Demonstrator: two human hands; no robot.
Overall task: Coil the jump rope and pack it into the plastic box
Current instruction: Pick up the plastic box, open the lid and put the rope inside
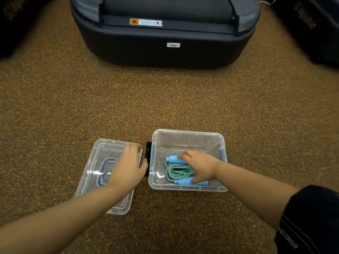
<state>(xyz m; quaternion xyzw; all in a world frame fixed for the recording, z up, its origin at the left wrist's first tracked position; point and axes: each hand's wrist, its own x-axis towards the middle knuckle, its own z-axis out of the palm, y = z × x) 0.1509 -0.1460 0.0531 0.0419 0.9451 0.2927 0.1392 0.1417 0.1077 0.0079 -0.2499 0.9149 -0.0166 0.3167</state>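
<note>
— Sleeve [311, 217] and two bare forearms come closest, both reaching down to the floor [165, 107]. What sits on it?

— Speckled flooring, with a big dark machine [165, 54] at the far side, well apart from the work. Nearer, the plastic box [165, 186] stands open, and its lid [95, 162] lies flat just beside it on the left.

— And the jump rope?

— That jump rope [177, 171] is already inside the box, coiled in loops on the bottom. The right hand [199, 166] is down in there with it. Its fingers curl over the far handle [173, 159] and its thumb sits on the near handle [181, 181], so it holds the bundle together.

— The left hand?

— That left hand [128, 165] is over the lid, fingers straight and close together, holding nothing. I cannot tell whether it touches the plastic. Its thumb is near the black clip [148, 149] on the box's left wall.

— So which step is this?

— Settling the coil, I'd judge. Press the loops low and flat before letting go, because a springy cord may lift and poke over the rim. Ease the fingers off slowly, one handle at a time. Leave both handles lying along the bottom, alongside the loops rather than across them. If the box slides, steady its left wall with the free hand. Once nothing stands above the rim, the lid should seat cleanly.
</note>
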